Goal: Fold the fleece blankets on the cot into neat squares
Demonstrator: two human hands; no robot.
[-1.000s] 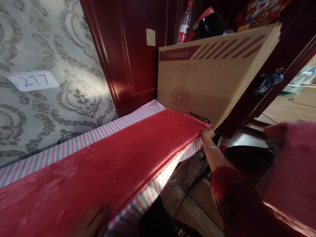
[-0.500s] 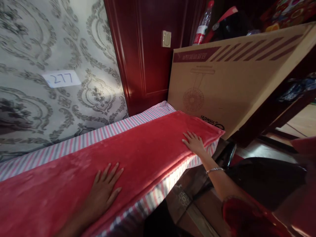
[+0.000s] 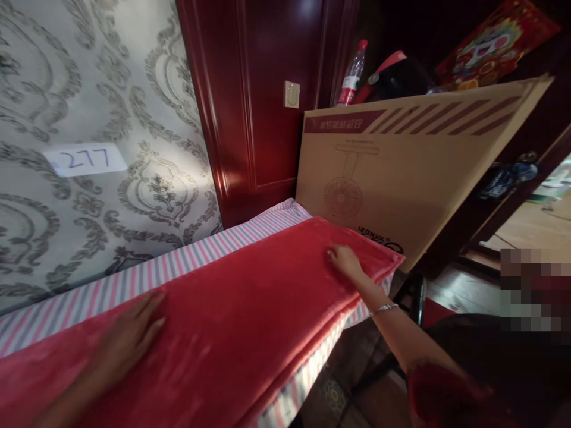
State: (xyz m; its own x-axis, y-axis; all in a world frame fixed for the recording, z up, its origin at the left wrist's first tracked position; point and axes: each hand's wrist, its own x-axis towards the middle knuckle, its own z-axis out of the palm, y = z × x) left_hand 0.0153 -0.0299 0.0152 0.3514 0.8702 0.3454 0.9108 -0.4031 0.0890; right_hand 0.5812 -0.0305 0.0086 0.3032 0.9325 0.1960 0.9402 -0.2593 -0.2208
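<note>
Left grip point(image 3: 127, 342) has slid farther left along the red blanket point(image 3: 241, 309) since half a second ago, while the right grip point(image 3: 345, 261) has shifted slightly farther in from the blanket's front edge. Fingers of the left grip lie extended over the cloth, grasping nothing. At the right grip the fingertips are blurred and bent down; whether they pinch the blanket cannot be told. A silver bracelet point(image 3: 383, 309) circles that wrist, ahead of a dark red sleeve point(image 3: 441, 383).

The blanket lies folded lengthwise under both grips, its far corner just to the right of the right grip. It rests on a long surface point(image 3: 276, 219) dressed in a striped cloth point(image 3: 178, 261) of pink, grey and white, which shows as a strip beyond both grips and hangs over the front edge.

Beyond the left grip rises patterned grey wallpaper point(image 3: 111, 77) with a white paper point(image 3: 84, 159) marked 277. Between the grips, farther back, stands a dark red wooden panel point(image 3: 272, 142) with a pale switch point(image 3: 292, 94). Past the right grip is a big cardboard box point(image 3: 401, 178) printed with a fan, its lettering upside down. Behind its top edge are a red-capped bottle point(image 3: 351, 83) and a colourful red packet point(image 3: 495, 47). Below the right grip, a floor tile point(image 3: 334, 397) bears a pale rosette.
</note>
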